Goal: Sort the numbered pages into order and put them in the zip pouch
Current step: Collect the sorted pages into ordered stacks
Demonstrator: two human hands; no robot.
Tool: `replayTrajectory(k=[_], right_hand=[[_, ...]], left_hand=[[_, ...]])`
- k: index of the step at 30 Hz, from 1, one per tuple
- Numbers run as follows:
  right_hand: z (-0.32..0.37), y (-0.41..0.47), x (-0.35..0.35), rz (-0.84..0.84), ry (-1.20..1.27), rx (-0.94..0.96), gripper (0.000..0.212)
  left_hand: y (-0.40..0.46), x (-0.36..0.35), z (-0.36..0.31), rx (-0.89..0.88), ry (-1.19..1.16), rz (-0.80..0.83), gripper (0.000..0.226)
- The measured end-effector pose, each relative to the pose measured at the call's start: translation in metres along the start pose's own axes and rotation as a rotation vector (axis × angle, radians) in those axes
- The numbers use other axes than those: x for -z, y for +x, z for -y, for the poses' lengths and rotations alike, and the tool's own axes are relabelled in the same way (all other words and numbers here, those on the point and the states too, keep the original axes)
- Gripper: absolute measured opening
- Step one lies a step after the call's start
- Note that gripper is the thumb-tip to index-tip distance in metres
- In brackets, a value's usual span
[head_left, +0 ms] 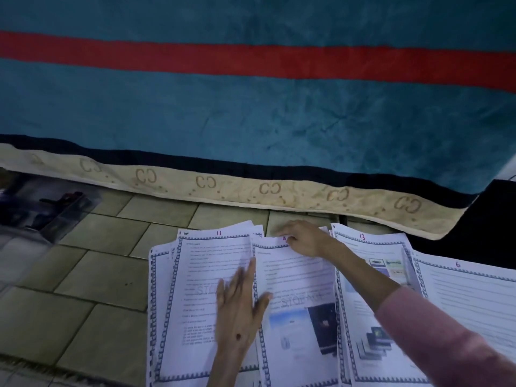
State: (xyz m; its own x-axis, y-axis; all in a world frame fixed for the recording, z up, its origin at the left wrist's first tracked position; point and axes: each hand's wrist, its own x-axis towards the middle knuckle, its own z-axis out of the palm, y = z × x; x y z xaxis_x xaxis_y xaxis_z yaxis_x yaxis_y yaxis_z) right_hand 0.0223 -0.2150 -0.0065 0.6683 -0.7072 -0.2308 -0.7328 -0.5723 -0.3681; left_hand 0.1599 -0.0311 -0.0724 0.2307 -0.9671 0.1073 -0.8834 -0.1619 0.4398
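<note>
On spread pages, left hand flat, right hand pinching page 9's top

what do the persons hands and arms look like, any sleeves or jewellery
The right arm wears a pink long sleeve ending partway down the forearm. The left hand has a small dark spot on its back and no sleeve in view. The right hand is bare; no rings, watch or gloves show.

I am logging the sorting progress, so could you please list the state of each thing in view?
White page marked 11: flat, under left hand.
White page marked 9: top edge held by right hand.
White page marked 13: flat, untouched.
White lined page marked 6: flat, untouched.
Clear plastic zip pouch: on floor, blurred.
</note>
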Motion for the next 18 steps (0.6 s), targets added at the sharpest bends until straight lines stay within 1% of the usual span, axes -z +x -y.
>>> replayTrajectory(k=[1,3,4,5,6,7,8,9,11,12,13,16,18], right_hand=[[-0.002,-0.005,-0.001,-0.09,0.066,0.018,0.04],[-0.007,-0.016,0.0,-0.262,0.267,-0.005,0.036],[-0.011,-0.021,0.0,-0.318,0.374,-0.031,0.035],[-0.013,-0.024,0.0,-0.361,0.462,-0.05,0.034],[-0.016,-0.025,-0.001,-0.383,0.513,-0.065,0.032],[-0.017,-0.024,-0.001,-0.37,0.52,-0.067,0.031],[-0.018,-0.022,0.0,-0.313,0.462,-0.073,0.03],[-0.018,-0.02,0.0,-0.223,0.355,-0.069,0.03],[-0.016,-0.014,-0.005,-0.046,0.145,-0.029,0.034],[-0.015,-0.012,-0.009,-0.009,0.088,-0.008,0.036],[-0.015,-0.01,-0.014,-0.008,0.058,0.002,0.037],[-0.015,-0.006,-0.016,-0.094,0.04,-0.033,0.037],[-0.012,-0.004,-0.011,-0.037,0.012,-0.082,0.045]], left_hand=[[0.001,-0.001,0.001,-0.047,-0.019,-0.011,0.06],[0.0,-0.004,0.003,-0.104,-0.093,-0.083,0.037],[0.001,-0.005,0.004,-0.098,-0.135,-0.123,0.033],[0.001,-0.004,0.003,-0.062,-0.181,-0.123,0.035],[0.001,-0.002,0.002,-0.018,-0.228,-0.113,0.042],[0.001,0.0,0.001,0.018,-0.264,-0.098,0.052],[0.0,0.0,0.001,0.023,-0.261,-0.106,0.059],[0.0,0.002,-0.001,0.001,-0.226,-0.114,0.063],[-0.002,0.003,-0.002,-0.047,-0.155,-0.089,0.06],[-0.003,0.002,-0.002,-0.053,-0.131,-0.072,0.057],[-0.002,0.001,-0.001,-0.056,-0.091,-0.049,0.055],[-0.001,-0.003,0.001,-0.075,0.109,0.07,0.054],[0.001,-0.004,0.001,-0.058,0.155,0.113,0.05]])
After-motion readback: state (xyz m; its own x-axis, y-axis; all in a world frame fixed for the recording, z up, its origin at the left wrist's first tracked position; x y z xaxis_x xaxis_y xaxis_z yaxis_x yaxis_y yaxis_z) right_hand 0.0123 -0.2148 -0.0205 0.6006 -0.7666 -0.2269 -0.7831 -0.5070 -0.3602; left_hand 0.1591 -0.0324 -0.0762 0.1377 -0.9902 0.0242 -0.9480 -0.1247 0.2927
